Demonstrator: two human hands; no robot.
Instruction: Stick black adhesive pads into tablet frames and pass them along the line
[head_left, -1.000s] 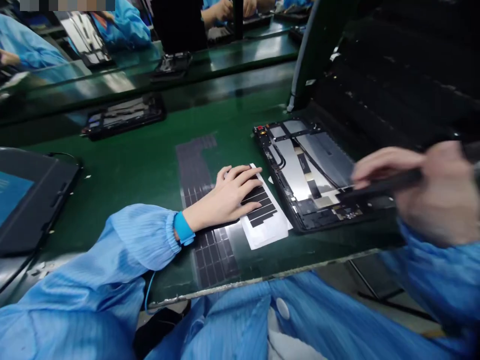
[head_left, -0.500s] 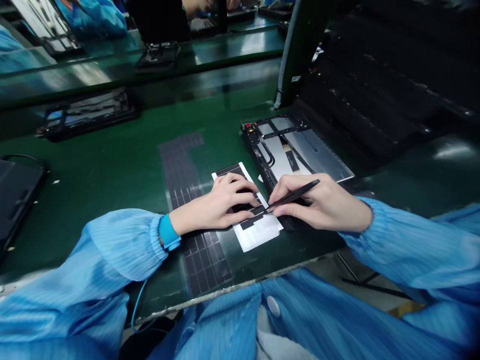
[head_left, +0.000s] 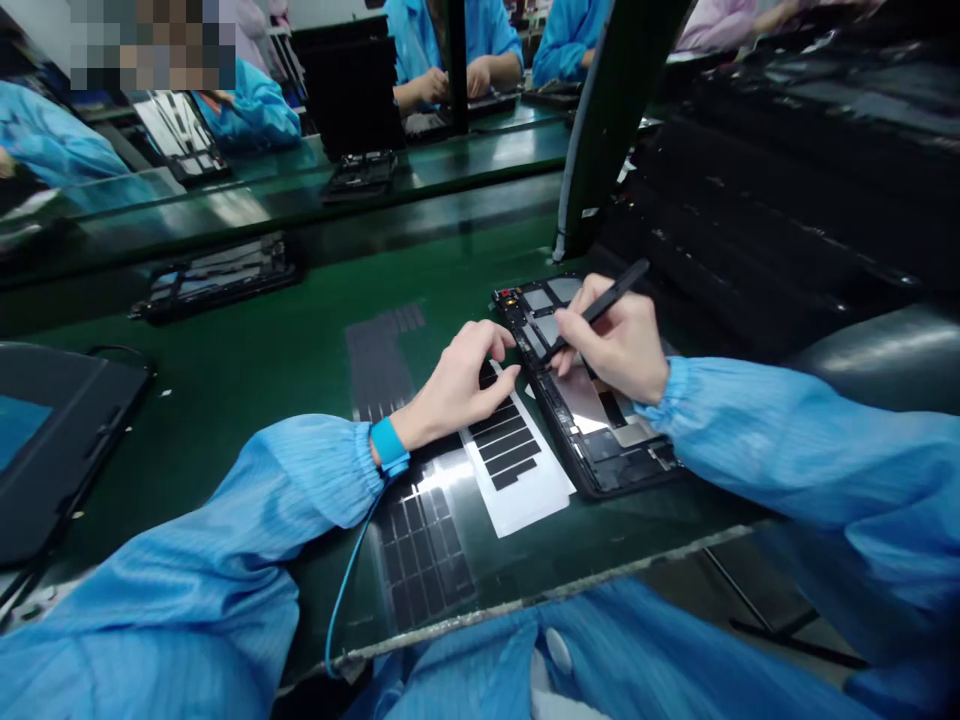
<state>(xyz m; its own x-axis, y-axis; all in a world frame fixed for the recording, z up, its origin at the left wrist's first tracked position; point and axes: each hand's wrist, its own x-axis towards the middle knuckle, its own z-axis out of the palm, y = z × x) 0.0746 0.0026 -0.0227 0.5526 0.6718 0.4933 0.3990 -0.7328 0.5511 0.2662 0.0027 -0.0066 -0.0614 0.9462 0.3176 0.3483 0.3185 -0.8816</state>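
Note:
An opened tablet with its back removed lies on the green belt in front of me. My right hand grips black tweezers and holds their tip down on the tablet's upper left inner part. Left of the tablet lies a white backing sheet carrying several black adhesive strips. My left hand rests with curled fingers on the top of that sheet, fingertips pressed near the tablet's edge. A blue wrist strap with a cord circles my left wrist.
A clear sheet of dark strips lies under my left forearm. A dark tray sits at the far left. Another open tablet lies further up the belt. A black post rises behind the tablet. Co-workers in blue sit beyond.
My right hand has carried the tweezers from the strip sheet up onto the tablet's upper left part. My left hand has stayed on the sheet, fingers now more curled.

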